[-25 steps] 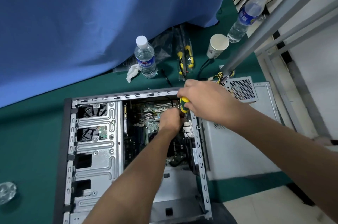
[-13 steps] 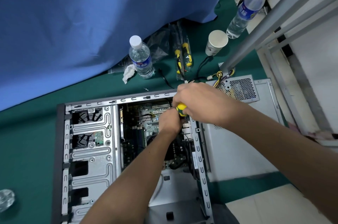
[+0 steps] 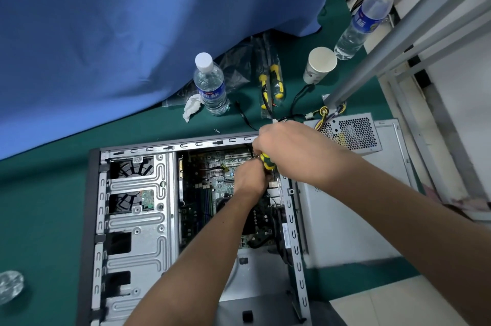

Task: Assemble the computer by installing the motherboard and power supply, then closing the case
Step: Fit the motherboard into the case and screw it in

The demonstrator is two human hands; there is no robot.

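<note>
Two bare hands meet over the open grey metal computer case (image 3: pixel 138 219) lying on the green table (image 3: pixel 39 206): the right hand (image 3: pixel 295 150) is curled round the yellow-and-green handle of a screwdriver (image 3: pixel 266 161), and the left hand (image 3: pixel 249 176) reaches down just beside the tool's lower end, fingers curled, though what they pinch I cannot tell. Inside the case sits the green motherboard (image 3: pixel 207 187), while the perforated grey power supply box (image 3: pixel 350 131) lies outside at the far right, on the pale grey side panel (image 3: pixel 345 219). Far off stand a clear plastic water bottle (image 3: pixel 211 86) and a white paper cup (image 3: pixel 320 65).
</note>
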